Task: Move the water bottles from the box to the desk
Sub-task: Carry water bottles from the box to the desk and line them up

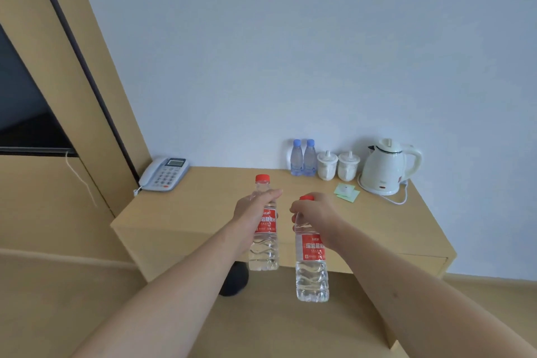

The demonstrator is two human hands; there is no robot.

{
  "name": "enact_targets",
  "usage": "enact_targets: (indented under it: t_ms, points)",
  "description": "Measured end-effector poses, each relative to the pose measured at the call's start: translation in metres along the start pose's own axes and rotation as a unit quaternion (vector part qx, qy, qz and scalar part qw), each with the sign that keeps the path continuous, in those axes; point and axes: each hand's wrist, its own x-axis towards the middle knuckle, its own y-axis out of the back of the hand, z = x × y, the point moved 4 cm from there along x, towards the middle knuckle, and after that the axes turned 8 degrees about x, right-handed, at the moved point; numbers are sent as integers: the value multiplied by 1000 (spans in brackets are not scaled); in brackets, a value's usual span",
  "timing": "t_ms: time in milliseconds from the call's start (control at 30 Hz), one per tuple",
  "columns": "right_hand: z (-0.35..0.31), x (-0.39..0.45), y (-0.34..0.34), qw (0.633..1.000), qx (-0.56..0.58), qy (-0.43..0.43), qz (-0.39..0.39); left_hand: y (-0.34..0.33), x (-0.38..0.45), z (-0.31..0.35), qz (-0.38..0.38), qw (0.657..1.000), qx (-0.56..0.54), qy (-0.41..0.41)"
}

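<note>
I hold two clear water bottles with red caps and red labels in the air in front of the wooden desk (203, 212). My left hand (252, 212) grips the left bottle (265, 244) around its upper body, upright. My right hand (315, 212) grips the right bottle (311, 267) by its neck, just under the cap, and it hangs a little lower. Both bottles are off the desk surface, near its front edge. No box is in view.
On the desk's back edge stand two small blue-capped bottles (303, 158), two white lidded cups (338, 166) and a white kettle (386, 167) with its cord. A green card (346, 192) lies near them. A phone (164, 173) sits at the left corner.
</note>
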Motion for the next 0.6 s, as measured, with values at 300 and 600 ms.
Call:
enact_targets:
  t_ms: [300, 600]
  points:
    - [-3, 121, -26, 1000, -10, -7, 25, 13, 126, -2, -19, 999, 19, 29]
    - [-39, 301, -39, 997, -59, 45, 36, 6, 292, 46, 14, 998, 45, 36]
